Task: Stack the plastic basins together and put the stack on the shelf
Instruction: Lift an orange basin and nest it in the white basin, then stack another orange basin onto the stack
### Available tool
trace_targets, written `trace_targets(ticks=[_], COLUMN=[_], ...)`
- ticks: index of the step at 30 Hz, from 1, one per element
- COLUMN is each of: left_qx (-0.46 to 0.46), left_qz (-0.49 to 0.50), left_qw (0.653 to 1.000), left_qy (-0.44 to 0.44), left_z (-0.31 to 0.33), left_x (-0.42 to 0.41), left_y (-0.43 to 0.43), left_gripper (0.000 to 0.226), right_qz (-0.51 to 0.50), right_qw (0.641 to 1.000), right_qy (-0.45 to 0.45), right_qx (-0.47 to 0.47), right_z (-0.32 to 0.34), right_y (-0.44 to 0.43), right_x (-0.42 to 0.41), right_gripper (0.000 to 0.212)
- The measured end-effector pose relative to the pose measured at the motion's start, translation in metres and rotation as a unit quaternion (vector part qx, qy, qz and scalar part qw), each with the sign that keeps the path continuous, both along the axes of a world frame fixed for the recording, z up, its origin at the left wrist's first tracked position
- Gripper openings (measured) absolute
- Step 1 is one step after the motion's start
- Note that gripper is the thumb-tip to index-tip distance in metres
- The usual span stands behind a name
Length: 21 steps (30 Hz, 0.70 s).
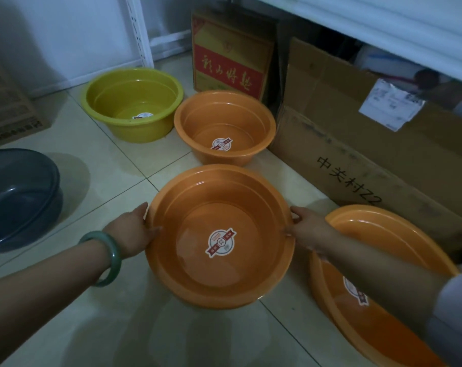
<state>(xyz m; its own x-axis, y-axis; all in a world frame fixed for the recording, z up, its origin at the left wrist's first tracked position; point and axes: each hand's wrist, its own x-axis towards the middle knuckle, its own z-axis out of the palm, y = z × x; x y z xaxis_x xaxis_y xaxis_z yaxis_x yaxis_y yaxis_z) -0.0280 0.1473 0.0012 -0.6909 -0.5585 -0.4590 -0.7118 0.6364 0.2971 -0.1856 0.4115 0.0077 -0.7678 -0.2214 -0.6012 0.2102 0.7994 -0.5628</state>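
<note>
Held between both hands over the tiled floor [113,181]: a middle orange basin [220,235], round, mouth up. Left hand [134,231] clasped on its left rim, thumb over the edge; right hand [308,229] clasped on the opposite rim, equally near. Beyond the held basin, just apart: a smaller orange basin [224,127]. Further back-left: a yellow-green basin [131,103]. Right of it, under the right forearm: a larger orange basin [394,234]. Far left: a grey basin [20,200]. Likely nesting move: sideways into the larger one.

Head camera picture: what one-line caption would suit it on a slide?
Both hands, left and right, grip an orange basin by its rim among other basins on the floor.
</note>
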Motion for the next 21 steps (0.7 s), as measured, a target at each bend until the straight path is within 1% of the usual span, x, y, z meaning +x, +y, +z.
trace_targets(ticks=[2, 4, 7, 9, 13, 16, 18, 21], left_qx=[-0.039, -0.064, -0.061, -0.035, 0.067, 0.117, 0.136, 0.154], left_qz=[-0.026, -0.064, -0.126, -0.162, -0.201, -0.24, -0.263, -0.264], left_qw=[0.999, 0.995, 0.987, 0.982, 0.971, 0.959, 0.952, 0.949], left_qy=[0.006, 0.039, 0.079, 0.091, 0.114, 0.092, 0.079, 0.076], left_z=[0.01, 0.024, 0.044, 0.054, 0.064, 0.063, 0.056, 0.046], left_x=[-0.004, -0.011, -0.027, -0.038, -0.062, -0.083, -0.096, -0.111], left_y=[0.002, 0.008, 0.023, 0.039, 0.087, 0.131, 0.16, 0.196], left_gripper=[0.069, 0.063, 0.058, 0.051, 0.042, 0.044, 0.048, 0.051], right_qz=[0.001, -0.017, -0.038, -0.056, -0.117, -0.139, -0.176, -0.239], right_qw=[1.0, 0.998, 0.995, 0.992, 0.981, 0.978, 0.971, 0.957], right_qy=[0.028, 0.052, 0.069, 0.074, 0.098, 0.135, 0.156, 0.165], right_qx=[-0.01, -0.033, -0.064, -0.084, -0.119, -0.078, -0.039, -0.008], right_z=[0.008, 0.016, 0.026, 0.032, 0.041, 0.04, 0.036, 0.028], right_y=[0.004, 0.012, 0.032, 0.051, 0.105, 0.15, 0.178, 0.215], right_x=[-0.001, -0.001, 0.001, 0.005, 0.014, 0.02, 0.021, 0.022], right_gripper=[0.077, 0.073, 0.065, 0.06, 0.052, 0.049, 0.044, 0.035])
